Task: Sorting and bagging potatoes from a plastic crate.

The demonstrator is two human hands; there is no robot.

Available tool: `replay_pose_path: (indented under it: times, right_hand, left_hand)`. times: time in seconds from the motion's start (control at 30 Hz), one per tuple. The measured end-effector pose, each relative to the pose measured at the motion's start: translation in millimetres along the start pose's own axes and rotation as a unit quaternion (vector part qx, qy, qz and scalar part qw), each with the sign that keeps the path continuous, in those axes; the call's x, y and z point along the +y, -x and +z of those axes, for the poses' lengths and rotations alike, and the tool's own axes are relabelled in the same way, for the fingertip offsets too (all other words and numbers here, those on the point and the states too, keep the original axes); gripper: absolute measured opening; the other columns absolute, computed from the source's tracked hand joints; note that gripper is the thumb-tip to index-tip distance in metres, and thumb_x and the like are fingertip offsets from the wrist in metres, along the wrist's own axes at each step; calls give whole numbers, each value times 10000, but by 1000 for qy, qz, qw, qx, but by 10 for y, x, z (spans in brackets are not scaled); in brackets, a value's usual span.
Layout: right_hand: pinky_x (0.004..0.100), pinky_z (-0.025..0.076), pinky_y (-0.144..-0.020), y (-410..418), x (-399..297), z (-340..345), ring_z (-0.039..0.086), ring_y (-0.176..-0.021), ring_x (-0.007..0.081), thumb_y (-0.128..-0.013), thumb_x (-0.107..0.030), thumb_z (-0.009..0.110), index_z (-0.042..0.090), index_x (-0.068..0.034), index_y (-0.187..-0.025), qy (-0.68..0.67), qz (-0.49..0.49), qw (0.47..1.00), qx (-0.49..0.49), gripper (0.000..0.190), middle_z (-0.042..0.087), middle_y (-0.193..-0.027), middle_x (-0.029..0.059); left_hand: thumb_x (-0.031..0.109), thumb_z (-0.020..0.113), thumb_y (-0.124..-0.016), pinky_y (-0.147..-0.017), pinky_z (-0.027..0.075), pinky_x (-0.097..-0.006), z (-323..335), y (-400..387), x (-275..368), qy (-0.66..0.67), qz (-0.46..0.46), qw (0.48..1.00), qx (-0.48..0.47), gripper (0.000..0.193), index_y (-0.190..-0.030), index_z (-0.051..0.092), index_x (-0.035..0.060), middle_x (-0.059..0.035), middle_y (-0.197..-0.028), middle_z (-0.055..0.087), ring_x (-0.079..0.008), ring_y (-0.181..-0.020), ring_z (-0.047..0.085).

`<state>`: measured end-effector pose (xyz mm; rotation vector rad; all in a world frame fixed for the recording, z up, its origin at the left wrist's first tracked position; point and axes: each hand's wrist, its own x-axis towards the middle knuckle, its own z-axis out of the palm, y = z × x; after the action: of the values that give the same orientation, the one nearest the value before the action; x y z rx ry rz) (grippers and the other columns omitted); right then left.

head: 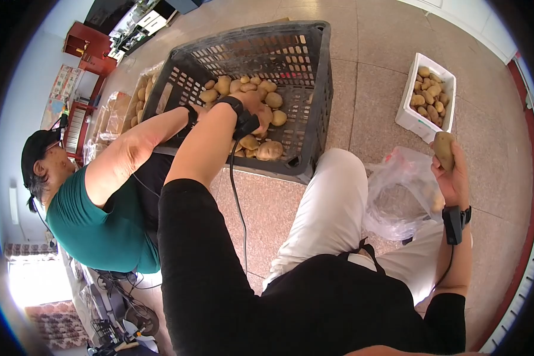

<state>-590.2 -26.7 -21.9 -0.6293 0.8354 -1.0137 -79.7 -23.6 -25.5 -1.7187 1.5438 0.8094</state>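
Note:
My right hand [453, 178] grips a single potato [444, 150], raised at the right over the clear plastic bag. Reaching into a black plastic crate [318, 98], my left hand [254, 109] lies among loose potatoes [273, 100]; its fingertips are partly hidden, and I cannot tell whether it grips one. Larger potatoes [269, 151] lie along the crate's near side. Beside my left wrist, a co-worker's hand [199, 113] also reaches into the crate, mostly covered by my forearm.
A white foam box [410, 111] of potatoes stands on the tiled floor at the right. The clear plastic bag [394, 196] lies by my knees. Left of the crate is another potato container [138, 95] with plastic wrapping. A co-worker in green [102, 227] sits close on my left. A cable [238, 200] hangs from my left wrist.

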Motion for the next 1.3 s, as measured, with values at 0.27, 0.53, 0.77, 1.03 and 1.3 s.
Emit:
replay_pose_path:
  times: [0.27, 0.53, 0.77, 1.03, 1.3]
  right_hand:
    - [207, 439, -626, -28, 4, -1, 499, -704, 103, -887, -279, 550, 479, -18, -1151, 7, -2, 1000, -23, 378, 581, -1021, 121]
    - [276, 424, -810, -13, -14, -31, 514, -948, 131, -864, -230, 570, 470, -62, -1181, 5, -27, 999, -41, 372, 532, -1107, 53]
    - [279, 418, -811, 1, -25, -54, 505, -917, 153, -852, -174, 500, 446, -36, -1206, 3, -2, 994, -106, 384, 523, -1110, 67]
    - [243, 424, -595, 37, -66, 46, 536, -678, 132, -889, -296, 479, 494, -40, -1093, 3, 13, 995, -100, 328, 598, -931, 73]
    - [239, 377, -479, 155, -125, 169, 528, -541, 118, -910, -517, 378, 544, -73, -978, 61, 28, 995, -72, 479, 592, -691, 22]
  left_hand:
    - [128, 648, -697, -683, 479, -405, 204, -276, -223, -109, -40, 993, -3, 433, -1106, 579, 4, -178, -1059, 599, -312, -891, 604]
    - [151, 566, -790, -769, 479, -386, -274, 272, -99, 84, -118, 882, 448, 331, -1082, 573, -7, -219, -1001, 609, -329, -950, 589]
    - [251, 603, -773, -728, 478, -406, -840, 1113, 1122, 200, 175, 760, 593, 347, -1029, 594, 17, -214, -820, 619, -322, -832, 613]
    - [233, 668, -708, -775, 468, -410, -601, 1164, 3030, 50, 451, 784, 424, 437, -1062, 513, 29, -178, -989, 572, -353, -912, 570]
    - [219, 687, -639, -712, 472, -414, -499, 964, 3154, 132, 477, 771, 400, 455, -1005, 505, 20, -192, -910, 585, -356, -844, 587]
